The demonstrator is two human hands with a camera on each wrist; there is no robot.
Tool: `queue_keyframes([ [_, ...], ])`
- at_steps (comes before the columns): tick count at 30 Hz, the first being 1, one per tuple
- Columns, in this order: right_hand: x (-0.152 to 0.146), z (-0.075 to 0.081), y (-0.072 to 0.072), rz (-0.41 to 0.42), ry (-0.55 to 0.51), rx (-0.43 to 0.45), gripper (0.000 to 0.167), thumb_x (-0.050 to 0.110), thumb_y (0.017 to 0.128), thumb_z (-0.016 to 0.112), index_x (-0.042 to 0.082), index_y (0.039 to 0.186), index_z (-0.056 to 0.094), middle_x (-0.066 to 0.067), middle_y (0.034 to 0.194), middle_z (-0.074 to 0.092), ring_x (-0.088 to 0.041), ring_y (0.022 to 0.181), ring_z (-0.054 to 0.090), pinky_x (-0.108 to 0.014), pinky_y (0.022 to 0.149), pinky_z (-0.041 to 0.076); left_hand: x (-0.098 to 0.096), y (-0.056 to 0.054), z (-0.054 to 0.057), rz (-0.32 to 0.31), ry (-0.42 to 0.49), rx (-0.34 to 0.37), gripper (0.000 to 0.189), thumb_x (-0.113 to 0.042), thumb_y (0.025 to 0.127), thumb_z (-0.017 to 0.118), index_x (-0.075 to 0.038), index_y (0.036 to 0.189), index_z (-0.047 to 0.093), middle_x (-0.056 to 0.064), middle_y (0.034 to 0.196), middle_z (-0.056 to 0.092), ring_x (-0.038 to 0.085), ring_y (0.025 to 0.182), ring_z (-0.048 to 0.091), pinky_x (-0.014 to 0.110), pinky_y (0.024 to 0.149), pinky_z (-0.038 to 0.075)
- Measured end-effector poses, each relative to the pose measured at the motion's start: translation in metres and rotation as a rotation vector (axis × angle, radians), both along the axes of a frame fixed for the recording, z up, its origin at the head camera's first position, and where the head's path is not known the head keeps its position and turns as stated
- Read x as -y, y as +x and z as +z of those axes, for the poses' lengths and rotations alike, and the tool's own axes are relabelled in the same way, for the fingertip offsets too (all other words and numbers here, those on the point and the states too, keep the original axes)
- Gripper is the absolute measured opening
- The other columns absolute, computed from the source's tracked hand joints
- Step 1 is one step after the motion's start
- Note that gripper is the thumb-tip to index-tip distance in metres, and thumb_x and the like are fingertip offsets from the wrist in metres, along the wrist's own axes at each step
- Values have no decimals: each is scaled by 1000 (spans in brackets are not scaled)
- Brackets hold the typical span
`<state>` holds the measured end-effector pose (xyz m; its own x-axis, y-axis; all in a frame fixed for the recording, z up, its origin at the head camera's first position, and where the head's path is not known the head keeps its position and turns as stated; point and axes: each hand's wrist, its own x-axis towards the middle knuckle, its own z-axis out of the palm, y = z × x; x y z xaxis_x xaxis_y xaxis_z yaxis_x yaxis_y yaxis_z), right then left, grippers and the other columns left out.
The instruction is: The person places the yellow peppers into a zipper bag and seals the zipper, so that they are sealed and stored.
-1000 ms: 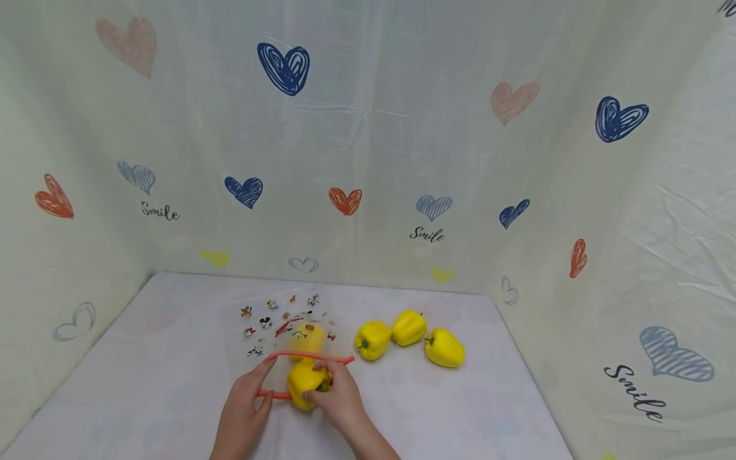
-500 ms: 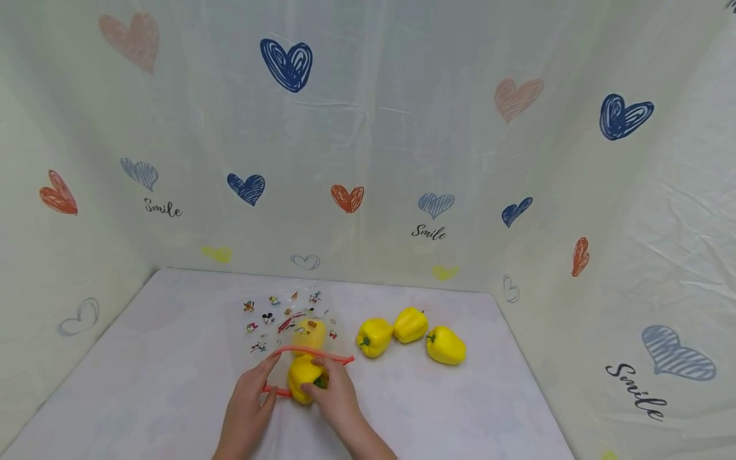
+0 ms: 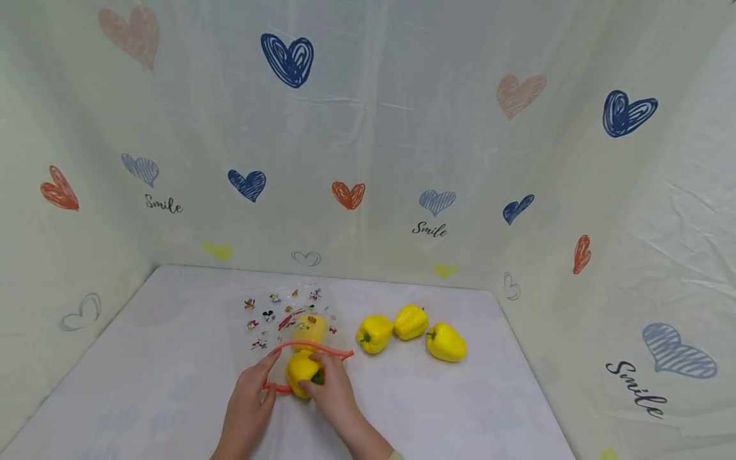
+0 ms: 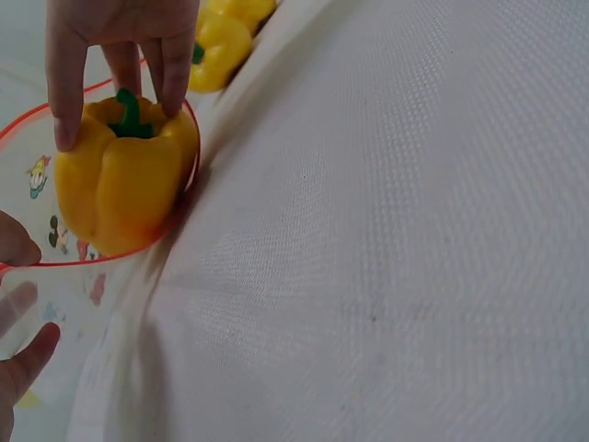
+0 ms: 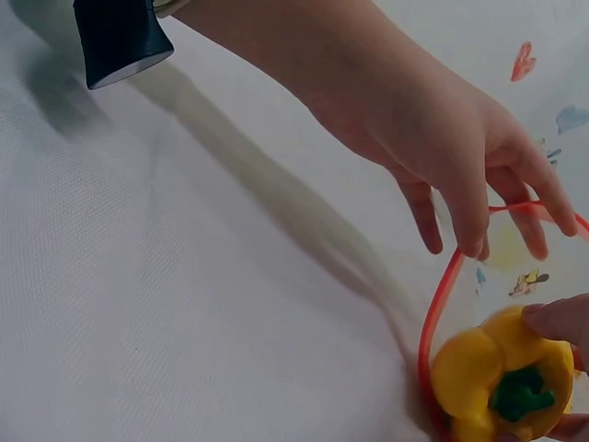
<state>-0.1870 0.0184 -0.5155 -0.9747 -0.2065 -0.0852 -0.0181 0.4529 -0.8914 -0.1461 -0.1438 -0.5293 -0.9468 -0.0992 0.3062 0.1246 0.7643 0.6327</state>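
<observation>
A clear plastic bag (image 3: pixel 268 315) with cartoon prints and a red rim (image 3: pixel 322 347) lies on the table, its mouth facing me. One yellow bell pepper (image 3: pixel 309 327) shows through the film inside. My right hand (image 3: pixel 336 383) grips another yellow bell pepper (image 4: pixel 129 189) around its stem end, within the red rim. The green stem (image 5: pixel 523 394) points back toward me. At the left of the mouth, my left hand (image 3: pixel 246 399) touches the rim with spread, fairly straight fingers, thumb low and forefinger high. Its spread fingers (image 5: pixel 534 175) straddle the rim in the right wrist view.
Three more yellow bell peppers, a left one (image 3: pixel 375 333), a middle one (image 3: pixel 411 322) and a right one (image 3: pixel 446 343), lie on the white-covered table (image 3: pixel 167 358) right of the bag. A curtain (image 3: pixel 368 128) printed with hearts surrounds the table's back and sides.
My right hand has pushed its pepper a little forward and left, into the bag mouth. The left hand stays at the rim, and the head view has tilted slightly.
</observation>
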Motion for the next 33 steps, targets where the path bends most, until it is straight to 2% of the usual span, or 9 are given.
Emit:
queue_keyframes([
  [8,8,-1,-3,-18,-22,-64,42,14,83,77,13,121,60,-4,122,49,-27,116,50,-52,103,40,-1,1,0,9,10,-10,67,10,78,70,-7,140,51,12,134,57,32,113,51,55,95,47],
  [14,12,-4,-7,-10,2,-55,43,17,85,76,14,124,58,-6,125,46,-26,116,48,-50,103,41,-1,2,-4,10,6,-45,65,9,78,71,-6,138,53,14,133,58,32,112,52,55,94,47],
  [21,16,-6,-12,2,15,-35,46,21,87,75,13,128,56,-10,131,46,-26,118,45,-47,102,44,-1,2,-6,17,16,-41,64,9,78,71,-6,138,53,13,132,58,32,111,53,54,94,47],
  [25,17,-6,-16,2,58,-84,48,21,86,75,8,129,57,-12,129,50,-28,116,47,-47,102,43,-1,3,-6,19,17,-44,64,8,78,71,-6,138,53,13,133,58,32,112,53,54,95,47],
  [28,19,-6,-21,2,56,-114,47,20,86,75,6,127,59,-9,128,52,-26,116,49,-45,103,43,-1,4,-5,18,18,-40,64,7,79,71,-6,138,53,13,133,58,33,113,52,55,95,46],
  [33,21,-6,-29,-7,-23,-86,40,15,84,77,12,121,62,0,125,51,-19,111,51,-37,98,48,-1,5,-5,17,10,-72,64,8,78,72,-7,138,54,13,132,59,32,112,53,55,93,47],
])
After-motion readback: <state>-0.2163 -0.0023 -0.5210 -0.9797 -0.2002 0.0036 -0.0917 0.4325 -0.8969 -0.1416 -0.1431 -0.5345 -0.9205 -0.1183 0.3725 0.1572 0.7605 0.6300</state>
